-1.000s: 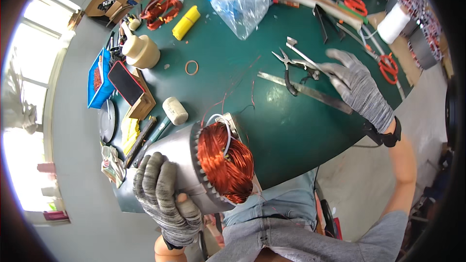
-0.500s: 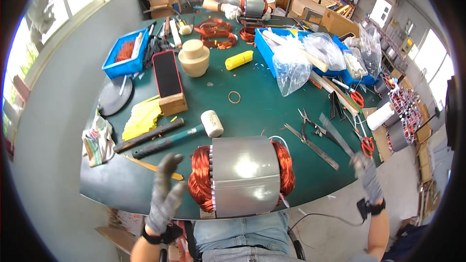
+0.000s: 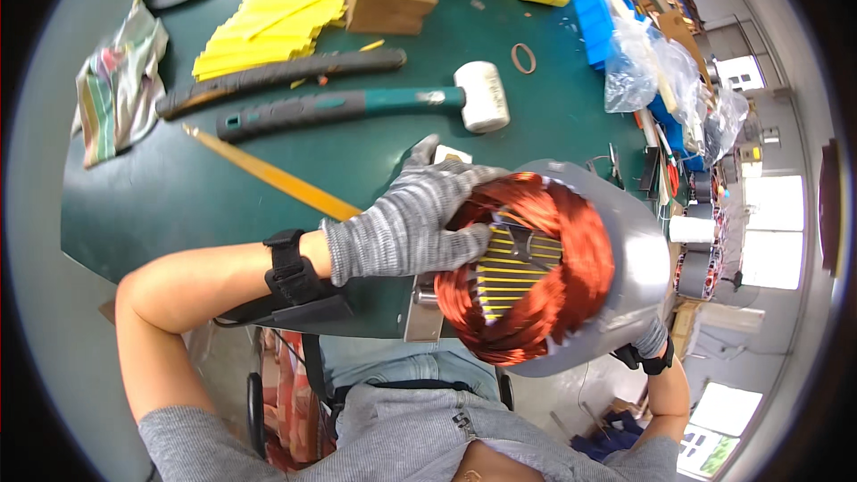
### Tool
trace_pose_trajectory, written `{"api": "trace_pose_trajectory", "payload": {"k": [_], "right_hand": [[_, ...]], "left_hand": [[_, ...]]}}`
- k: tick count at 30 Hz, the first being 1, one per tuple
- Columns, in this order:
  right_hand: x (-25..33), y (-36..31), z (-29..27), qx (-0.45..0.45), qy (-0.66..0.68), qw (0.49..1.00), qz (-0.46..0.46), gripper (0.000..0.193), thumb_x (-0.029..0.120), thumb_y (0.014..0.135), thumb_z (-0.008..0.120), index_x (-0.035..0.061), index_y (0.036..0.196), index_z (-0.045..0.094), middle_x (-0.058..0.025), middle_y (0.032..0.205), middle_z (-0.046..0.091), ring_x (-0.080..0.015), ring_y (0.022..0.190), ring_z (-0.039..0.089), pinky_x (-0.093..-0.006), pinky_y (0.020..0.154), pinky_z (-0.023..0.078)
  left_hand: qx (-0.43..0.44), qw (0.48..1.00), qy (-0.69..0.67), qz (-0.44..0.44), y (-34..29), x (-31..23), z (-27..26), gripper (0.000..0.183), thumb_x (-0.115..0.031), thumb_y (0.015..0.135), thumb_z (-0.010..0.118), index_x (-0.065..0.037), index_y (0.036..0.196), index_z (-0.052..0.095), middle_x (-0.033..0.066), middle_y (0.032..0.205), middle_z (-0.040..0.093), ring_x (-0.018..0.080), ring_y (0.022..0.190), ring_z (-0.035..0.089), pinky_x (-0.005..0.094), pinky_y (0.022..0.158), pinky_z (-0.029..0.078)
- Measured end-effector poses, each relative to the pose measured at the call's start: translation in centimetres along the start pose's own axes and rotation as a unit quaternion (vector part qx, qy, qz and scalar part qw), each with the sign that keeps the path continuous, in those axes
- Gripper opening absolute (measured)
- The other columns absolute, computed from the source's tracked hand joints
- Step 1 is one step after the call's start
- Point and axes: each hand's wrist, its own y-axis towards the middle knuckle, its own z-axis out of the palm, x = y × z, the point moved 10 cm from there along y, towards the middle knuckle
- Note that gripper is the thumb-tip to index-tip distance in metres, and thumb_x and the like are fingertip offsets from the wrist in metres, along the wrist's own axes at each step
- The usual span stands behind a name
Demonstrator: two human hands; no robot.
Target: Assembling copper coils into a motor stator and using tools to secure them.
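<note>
- The stator (image 3: 571,268) is a grey metal cylinder at the near edge of the green table (image 3: 161,205), its open end turned up toward the camera.
- Glossy copper windings bulge in a thick ring around the stator's mouth; inside the bore, thin yellow strips line the slots in parallel rows.
- The left hand (image 3: 406,223), in a knitted grey-and-white glove, lies flat on the stator's left rim, fingers spread and curled over the copper rather than pinching anything.
- A black strap circles the left wrist, just left of the stator.
- The right hand (image 3: 652,339) is almost wholly hidden behind the stator's lower right side; only a bit of grey glove and a black wrist strap show, so its grip cannot be told.
- A small metal plate sticks out under the stator's lower left edge; what it is cannot be made out.
- Left of the stator a flat yellow-brown stick (image 3: 268,174) lies slanted, its near end covered by the left hand.
- Beyond the stator lies a mallet (image 3: 375,107) with a white cylindrical head and a teal and black ribbed handle.
- Past the mallet lies a long black rubbery bar (image 3: 277,80), and farther still a fan of yellow paper strips (image 3: 268,22).
- Far left of the stator sits a crumpled, striped rag (image 3: 116,80).
- Right of the stator, clear plastic bags (image 3: 652,71) and blue trays crowd together, bent by the lens and hard to read.
</note>
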Motion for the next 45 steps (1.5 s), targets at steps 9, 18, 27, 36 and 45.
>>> {"api": "trace_pose_trajectory", "payload": {"k": [9, 18, 27, 36, 45], "right_hand": [[-7.8, -13.5, -0.4, 0.024, -0.027, 0.999, -0.036, 0.025, 0.025, 0.074, 0.063, 0.0045, 0.087, 0.059, -0.0119, 0.071, 0.057, -0.0303, 0.064, 0.056, -0.0361, 0.058, 0.043], [-7.2, -9.4, -2.2, -0.013, -0.04, 0.997, -0.069, 0.027, 0.028, 0.073, 0.063, 0.0053, 0.088, 0.06, -0.0118, 0.072, 0.058, -0.0308, 0.064, 0.056, -0.0368, 0.059, 0.044], [-5.8, -5.8, -3.9, -0.051, -0.06, 0.991, -0.107, 0.029, 0.031, 0.073, 0.064, 0.0061, 0.088, 0.06, -0.0117, 0.072, 0.058, -0.0313, 0.064, 0.056, -0.0375, 0.06, 0.044], [-2.3, -3.6, -3.7, -0.096, -0.074, 0.981, -0.15, 0.031, 0.033, 0.072, 0.064, 0.007, 0.089, 0.061, -0.0117, 0.072, 0.058, -0.0318, 0.064, 0.056, -0.0382, 0.061, 0.044], [8.7, 11.0, -4.4, -0.186, -0.015, 0.961, -0.204, 0.034, 0.036, 0.072, 0.065, 0.0078, 0.09, 0.062, -0.0116, 0.073, 0.059, -0.0323, 0.064, 0.056, -0.0389, 0.062, 0.044]], "left_hand": [[-0.012, 0.999, 0.025, -0.034, -0.8, 1.9, 0.7, 0.053, -0.021, 0.079, 0.059, -0.013, 0.129, 0.043, 0.0127, 0.096, 0.057, 0.0287, 0.102, 0.054, 0.0507, 0.11, 0.004], [0.001, 0.999, 0.002, -0.036, -0.5, 1.4, 0.6, 0.056, -0.02, 0.076, 0.062, -0.013, 0.129, 0.044, 0.0138, 0.099, 0.055, 0.0301, 0.105, 0.051, 0.0507, 0.109, 0.003], [0.005, 0.999, -0.006, -0.037, -0.4, 1.3, 0.5, 0.06, -0.021, 0.074, 0.064, -0.012, 0.129, 0.043, 0.0144, 0.104, 0.055, 0.0302, 0.109, 0.049, 0.051, 0.109, 0.002], [0.029, 0.998, -0.029, -0.054, -0.4, 1.3, 0.2, 0.058, -0.021, 0.076, 0.063, -0.012, 0.13, 0.043, 0.015, 0.105, 0.053, 0.0311, 0.109, 0.047, 0.0503, 0.109, 0.004], [-0.04, 0.998, -0.037, 0.008, -1.9, 1.1, 0.0, 0.058, -0.017, 0.076, 0.06, -0.008, 0.13, 0.041, 0.0141, 0.108, 0.056, 0.0263, 0.113, 0.049, 0.0508, 0.109, -0.001]]}}
